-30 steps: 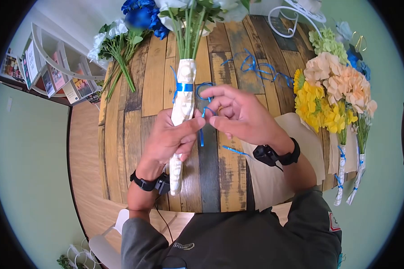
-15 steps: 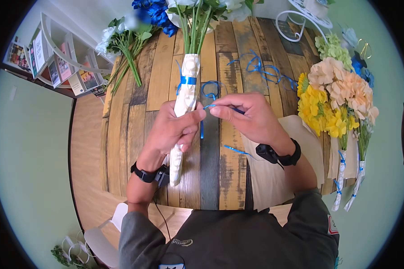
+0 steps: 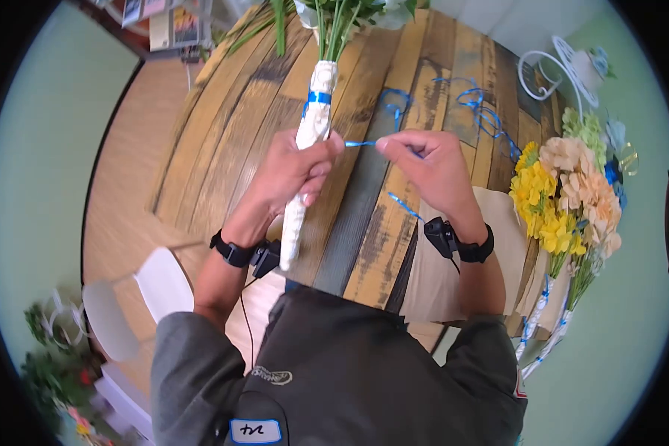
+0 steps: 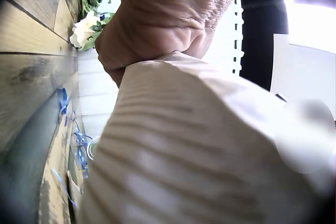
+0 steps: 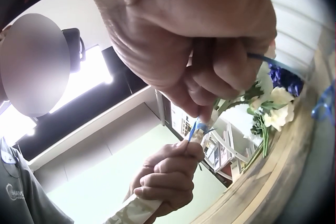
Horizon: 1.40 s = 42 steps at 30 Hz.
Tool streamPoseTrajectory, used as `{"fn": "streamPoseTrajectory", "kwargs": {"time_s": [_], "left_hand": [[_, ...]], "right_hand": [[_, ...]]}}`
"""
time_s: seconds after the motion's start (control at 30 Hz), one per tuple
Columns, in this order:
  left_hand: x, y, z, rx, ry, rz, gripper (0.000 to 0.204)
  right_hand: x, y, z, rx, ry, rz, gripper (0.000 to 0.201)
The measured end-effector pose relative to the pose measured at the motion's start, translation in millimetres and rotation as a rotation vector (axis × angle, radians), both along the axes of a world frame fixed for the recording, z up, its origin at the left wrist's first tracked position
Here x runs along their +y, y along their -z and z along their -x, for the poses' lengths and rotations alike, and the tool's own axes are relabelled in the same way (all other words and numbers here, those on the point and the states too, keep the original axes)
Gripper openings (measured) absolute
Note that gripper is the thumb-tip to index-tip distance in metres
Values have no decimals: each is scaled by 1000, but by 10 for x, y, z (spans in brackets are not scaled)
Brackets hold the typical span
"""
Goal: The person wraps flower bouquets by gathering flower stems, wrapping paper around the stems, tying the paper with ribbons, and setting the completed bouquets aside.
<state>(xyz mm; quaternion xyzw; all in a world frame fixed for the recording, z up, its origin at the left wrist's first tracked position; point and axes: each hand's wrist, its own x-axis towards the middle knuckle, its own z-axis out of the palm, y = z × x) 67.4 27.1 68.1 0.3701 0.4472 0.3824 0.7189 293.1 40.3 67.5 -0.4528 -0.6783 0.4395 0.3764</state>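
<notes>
In the head view the left hand [image 3: 293, 167] grips the white paper-wrapped stem bundle [image 3: 320, 115], its thumb and finger also pinching a blue ribbon [image 3: 360, 143]. To the right, the right hand [image 3: 431, 163] pinches the other part of that ribbon, which runs straight between the hands. A blue band [image 3: 320, 97] circles the wrap above the left hand, with green stems [image 3: 338, 33] coming out of the top. The left wrist view shows the wrap [image 4: 173, 145] close up against the left hand [image 4: 157, 19]. In the right wrist view the right hand's fingers are curled.
Loose blue ribbon [image 3: 483, 115] lies on the wooden table [image 3: 275, 97], beyond the hands. Brown paper [image 3: 453, 279] is under the right forearm. Yellow flowers [image 3: 535, 193] and peach flowers [image 3: 587, 193] lie at the right edge, near a white curled stand [image 3: 565, 70]. A white chair [image 3: 163, 286] stands lower left.
The right hand's fingers have closed on the ribbon, and the hands have moved apart, stretching it between them. The head view has turned, shifting the table and the flowers within it.
</notes>
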Motion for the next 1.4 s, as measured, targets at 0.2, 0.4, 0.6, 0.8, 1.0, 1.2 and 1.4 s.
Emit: {"fn": "streamPoseTrajectory", "kwargs": {"time_s": [0.2, 0.4, 0.6, 0.8, 1.0, 1.2, 1.4], "left_hand": [[-254, 347, -47, -114, -357, 41, 17], [-302, 372, -6, -200, -428, -3, 21], [-390, 299, -46, -223, -503, -45, 20], [-437, 287, 8, -324, -489, -87, 17], [-394, 357, -43, -357, -525, -114, 18], [-396, 501, -45, -405, -453, -87, 24], [-406, 545, -20, -422, -412, -95, 25]], "right_hand": [[-107, 304, 93, -72, -7, 311, 24], [-246, 547, 130, -250, -113, 305, 28], [-389, 659, 356, -399, -197, 358, 26], [-460, 736, 427, -367, -178, 195, 25], [-575, 707, 489, 6, -303, 563, 25], [-624, 571, 522, 163, -284, 888, 30], [-675, 613, 537, 241, -241, 965, 37]]}}
